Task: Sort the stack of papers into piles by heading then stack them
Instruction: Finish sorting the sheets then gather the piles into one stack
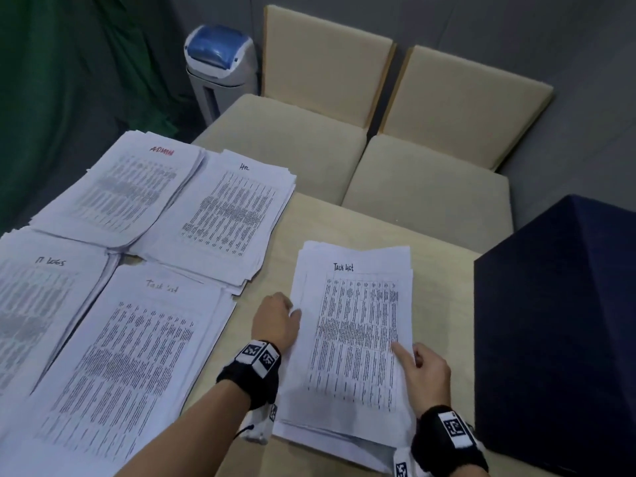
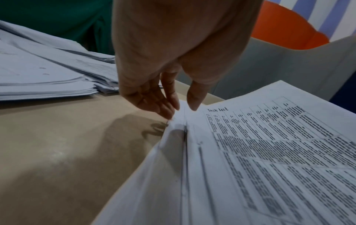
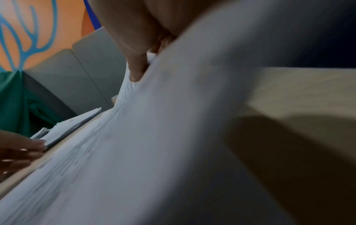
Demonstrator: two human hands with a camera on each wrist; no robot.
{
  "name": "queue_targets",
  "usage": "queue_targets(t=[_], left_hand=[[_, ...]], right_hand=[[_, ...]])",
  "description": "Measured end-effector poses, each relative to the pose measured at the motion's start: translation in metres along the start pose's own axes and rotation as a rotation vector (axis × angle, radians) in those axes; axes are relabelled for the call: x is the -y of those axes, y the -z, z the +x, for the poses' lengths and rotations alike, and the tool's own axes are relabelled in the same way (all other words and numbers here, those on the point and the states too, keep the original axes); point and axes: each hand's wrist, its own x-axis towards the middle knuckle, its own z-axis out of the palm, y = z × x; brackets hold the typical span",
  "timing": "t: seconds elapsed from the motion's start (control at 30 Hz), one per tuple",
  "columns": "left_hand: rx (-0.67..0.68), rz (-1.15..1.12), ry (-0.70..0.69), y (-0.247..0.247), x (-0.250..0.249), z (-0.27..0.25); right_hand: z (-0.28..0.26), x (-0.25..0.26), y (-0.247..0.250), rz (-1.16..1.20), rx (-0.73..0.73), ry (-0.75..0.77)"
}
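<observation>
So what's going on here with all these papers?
A person is sorting printed sheets by their handwritten headings. Four piles already lie on the table: ADMIN, HR, IT Logs and Task List. Both hands are on the unsorted stack: the left hand pinches its left edge, the right hand holds its right edge. Its top sheet reads Task List.

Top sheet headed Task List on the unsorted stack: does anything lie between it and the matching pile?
Nothing visible does. Only bare table separates the top sheet from the Task List pile; the left hand sits at the sheet's edge.
</observation>
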Motion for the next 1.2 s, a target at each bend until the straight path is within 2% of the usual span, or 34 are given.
queue_targets(t=[0.1,0.2,0.27,0.37,0.57,0.73,0.8,0.87,0.97,1.03,1.2], left_hand=[[0.001,-0.018,-0.126,-0.004,-0.007,0.003],[0.070,0.050,-0.182,-0.011,-0.011,0.006],[0.104,0.103,-0.159,-0.015,-0.010,0.006],[0.105,0.105,-0.127,-0.018,-0.009,0.005],[0.048,0.075,-0.057,-0.023,-0.018,0.013],[0.099,-0.020,-0.034,-0.024,-0.021,0.025],[0.095,-0.068,-0.072,-0.024,-0.019,0.027],[0.056,-0.042,-0.135,-0.022,-0.016,0.030],[0.012,0.339,-0.337,-0.014,-0.013,0.030],[-0.024,0.490,-0.455,-0.005,-0.013,0.027],[-0.045,0.504,-0.593,0.007,-0.011,0.025]], right_hand=[[-0.003,-0.012,0.011,-0.013,0.047,-0.033],[0.005,-0.018,0.010,-0.029,-0.074,-0.056],[0.008,-0.019,0.006,-0.039,-0.123,-0.048],[0.006,-0.014,0.003,-0.035,-0.089,-0.008],[-0.006,-0.034,0.002,0.152,-0.110,-0.183],[-0.011,-0.027,-0.001,0.190,0.039,-0.186],[-0.009,-0.012,-0.001,0.144,0.123,-0.132],[-0.005,0.000,-0.003,0.099,0.125,-0.070],[0.004,0.004,-0.005,0.067,0.020,-0.028],[0.009,0.001,-0.002,0.131,-0.057,-0.107],[0.008,-0.007,0.005,0.370,-0.191,-0.351]])
